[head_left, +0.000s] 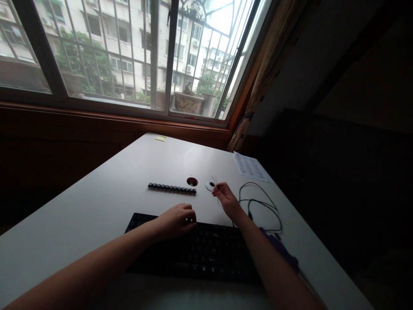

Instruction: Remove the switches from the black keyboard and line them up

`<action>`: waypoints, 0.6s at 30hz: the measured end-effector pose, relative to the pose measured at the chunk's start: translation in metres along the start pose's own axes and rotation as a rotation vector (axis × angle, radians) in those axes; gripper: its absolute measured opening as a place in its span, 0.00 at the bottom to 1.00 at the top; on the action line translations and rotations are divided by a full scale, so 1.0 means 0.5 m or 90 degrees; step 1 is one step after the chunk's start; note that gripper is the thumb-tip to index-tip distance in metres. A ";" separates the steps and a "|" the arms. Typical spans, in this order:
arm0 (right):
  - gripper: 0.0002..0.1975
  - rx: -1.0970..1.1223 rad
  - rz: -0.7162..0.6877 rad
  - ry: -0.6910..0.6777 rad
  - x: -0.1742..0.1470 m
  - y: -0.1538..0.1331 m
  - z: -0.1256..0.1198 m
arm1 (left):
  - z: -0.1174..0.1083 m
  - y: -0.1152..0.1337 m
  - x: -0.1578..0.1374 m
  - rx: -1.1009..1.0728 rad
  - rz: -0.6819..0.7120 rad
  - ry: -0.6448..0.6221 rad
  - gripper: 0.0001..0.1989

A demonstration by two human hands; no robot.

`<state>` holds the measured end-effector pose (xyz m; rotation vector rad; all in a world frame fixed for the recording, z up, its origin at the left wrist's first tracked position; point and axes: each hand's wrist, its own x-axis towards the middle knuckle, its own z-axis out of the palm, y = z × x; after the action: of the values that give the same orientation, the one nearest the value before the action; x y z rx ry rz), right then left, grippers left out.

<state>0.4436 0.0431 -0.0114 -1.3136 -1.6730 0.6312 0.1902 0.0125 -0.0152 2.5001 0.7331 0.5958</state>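
A black keyboard (206, 252) lies on the white desk in front of me. My left hand (180, 218) rests on its upper edge, fingers curled down onto it; the fingertips are partly hidden. Above the desk, beyond the keyboard, my right hand (225, 199) pinches a thin wire tool (214, 178) that looks like a keycap puller. Close to its fingertips a small dark piece (212, 184), possibly a keycap, shows against a white round disc (208, 187). A straight row of black keycaps (172, 188) stands left of the disc.
A round cable hole (192, 181) opens in the desk (97, 206). A black cable (274, 208) loops at the right, near a purple item (284, 252) partly behind my right forearm. A printed sheet (251, 167) and yellow sticky notes (160, 138) lie toward the window.
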 end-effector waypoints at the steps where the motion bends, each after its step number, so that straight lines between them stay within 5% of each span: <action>1: 0.15 -0.020 0.001 0.032 -0.015 -0.008 -0.008 | 0.000 0.000 0.000 -0.002 0.001 -0.001 0.03; 10: 0.14 0.064 0.060 0.029 -0.135 -0.059 -0.035 | -0.004 0.002 0.001 -0.033 -0.016 -0.003 0.05; 18: 0.08 -0.004 -0.056 -0.013 -0.163 -0.053 -0.021 | 0.003 -0.007 -0.001 -0.019 -0.016 0.014 0.06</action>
<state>0.4431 -0.0430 -0.0119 -1.2341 -1.7406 0.5888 0.1892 0.0145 -0.0184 2.4571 0.7565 0.6227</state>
